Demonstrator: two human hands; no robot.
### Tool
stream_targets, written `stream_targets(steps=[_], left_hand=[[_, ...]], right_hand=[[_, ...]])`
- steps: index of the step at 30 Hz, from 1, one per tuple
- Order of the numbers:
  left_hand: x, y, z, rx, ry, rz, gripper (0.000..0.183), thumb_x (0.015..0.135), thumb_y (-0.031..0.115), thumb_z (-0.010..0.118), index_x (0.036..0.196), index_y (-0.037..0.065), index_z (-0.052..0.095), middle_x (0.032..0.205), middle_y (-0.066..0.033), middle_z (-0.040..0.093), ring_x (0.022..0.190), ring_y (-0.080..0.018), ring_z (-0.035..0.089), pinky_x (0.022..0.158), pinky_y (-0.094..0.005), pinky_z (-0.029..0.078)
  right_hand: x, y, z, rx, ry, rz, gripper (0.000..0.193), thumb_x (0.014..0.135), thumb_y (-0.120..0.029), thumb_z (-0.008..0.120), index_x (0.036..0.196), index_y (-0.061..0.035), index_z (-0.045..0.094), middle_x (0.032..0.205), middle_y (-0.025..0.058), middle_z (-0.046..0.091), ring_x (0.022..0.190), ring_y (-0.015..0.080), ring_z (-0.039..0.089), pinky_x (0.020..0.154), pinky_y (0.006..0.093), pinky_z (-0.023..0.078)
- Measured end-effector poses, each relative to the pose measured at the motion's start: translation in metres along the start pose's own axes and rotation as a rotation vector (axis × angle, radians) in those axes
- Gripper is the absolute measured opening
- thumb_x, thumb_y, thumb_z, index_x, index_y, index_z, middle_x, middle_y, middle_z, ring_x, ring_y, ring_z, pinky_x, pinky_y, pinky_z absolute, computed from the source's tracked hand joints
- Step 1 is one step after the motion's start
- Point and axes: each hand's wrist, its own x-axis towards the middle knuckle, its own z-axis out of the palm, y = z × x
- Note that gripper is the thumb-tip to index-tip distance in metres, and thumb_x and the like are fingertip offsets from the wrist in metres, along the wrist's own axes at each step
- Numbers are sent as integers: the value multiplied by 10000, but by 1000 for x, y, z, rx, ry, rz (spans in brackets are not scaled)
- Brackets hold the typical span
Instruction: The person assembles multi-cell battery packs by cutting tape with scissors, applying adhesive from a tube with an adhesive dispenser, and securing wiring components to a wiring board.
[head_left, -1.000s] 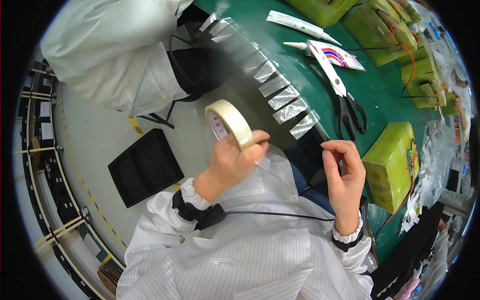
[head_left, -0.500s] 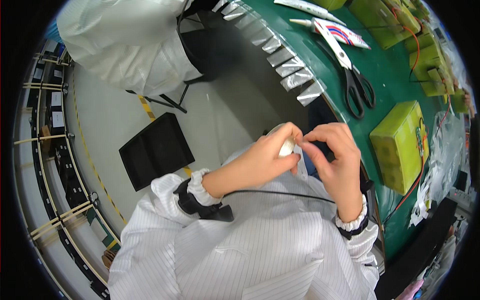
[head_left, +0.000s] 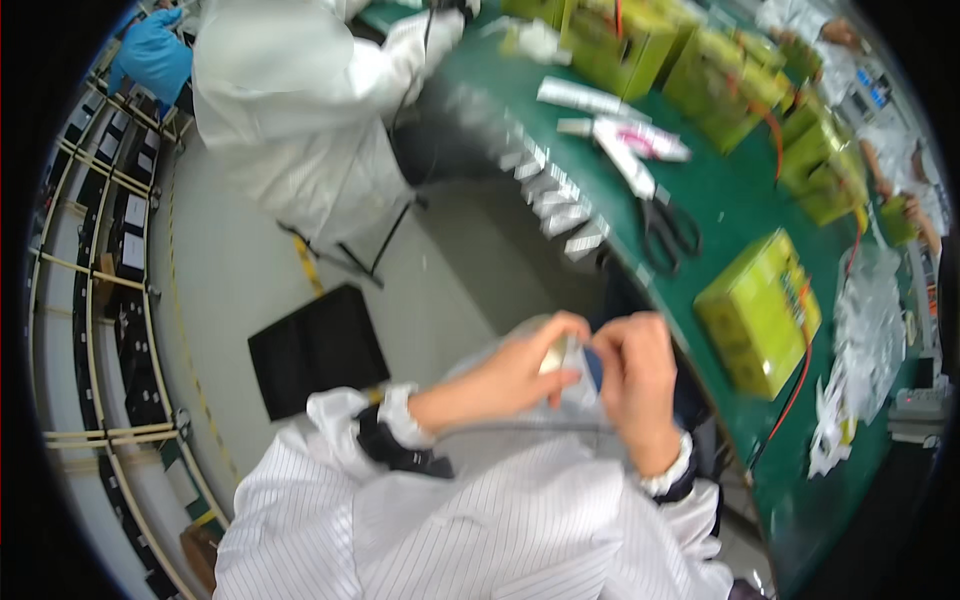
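My left hand (head_left: 505, 378) is closed around a small cream roll, apparently a roll of tape (head_left: 553, 356), only part of which shows between thumb and fingers. Close beside it, my right hand (head_left: 640, 378) is closed, its fingertips drawn together near the roll. What they pinch is hidden and blurred. Both hands are in front of my body, left of the green table (head_left: 715, 195). Shiny clear tape strips (head_left: 558, 207) hang in a row along the table's edge. Black-handled scissors (head_left: 668, 232) lie on the table, touching or close to a white tube (head_left: 660, 143).
A yellow-green wrapped block (head_left: 755, 315) with red wires is on the table; similar blocks (head_left: 720, 85) stand farther back. Clear plastic (head_left: 865, 320) lies at right. A co-worker in white (head_left: 290, 110) sits at far left, near a black tray (head_left: 318, 352) on the floor.
The view has shifted, bringing more of the table's far side and people into sight. My hands stay together at the roll, slightly lower and farther left in the picture.
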Motion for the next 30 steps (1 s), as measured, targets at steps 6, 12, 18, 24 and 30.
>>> stream_targets(steps=[6, 12, 18, 24, 30], left_hand=[[11, -14, -19, -10, 53, -134, 613, 807, 156, 568, 1317, 129, 231, 627, -39, 537, 485, -91, 491, 458, -239, 396], [13, -29, -21, -132, -161, -161, 397, 887, 265, 471, 1213, 53, 389, 606, -42, 526, 444, -79, 488, 394, -209, 377], [47, -23, -32, -30, -33, -168, 376, 926, 329, 337, 1110, 20, 447, 576, -81, 545, 329, -116, 466, 370, -218, 364], [65, -11, -33, -150, -18, -180, 358, 925, 301, 345, 1123, 15, 429, 597, -98, 568, 321, -111, 459, 348, -214, 332], [68, -16, -35, -202, -2, -240, 358, 924, 301, 349, 1143, 24, 410, 578, -91, 561, 318, -101, 446, 342, -213, 317]], right_hand=[[5, 4, 6, 51, -31, 21, 176, 655, 60, 602, 785, -12, 510, 736, 105, 517, 721, 294, 482, 652, 360, 402], [21, 20, -4, -40, -147, 352, 77, 721, 16, 577, 780, -16, 540, 798, 120, 514, 832, 302, 451, 744, 369, 385], [55, 47, 14, -255, -84, 249, 91, 701, -10, 605, 785, 1, 570, 909, 131, 495, 884, 319, 431, 772, 373, 381], [75, 64, 25, -385, -67, 226, 86, 688, -44, 629, 744, -2, 579, 888, 125, 497, 873, 302, 432, 753, 374, 378], [67, 66, 41, -435, 28, 266, 120, 684, -75, 657, 767, -59, 571, 954, 113, 443, 876, 290, 425, 736, 379, 370]])
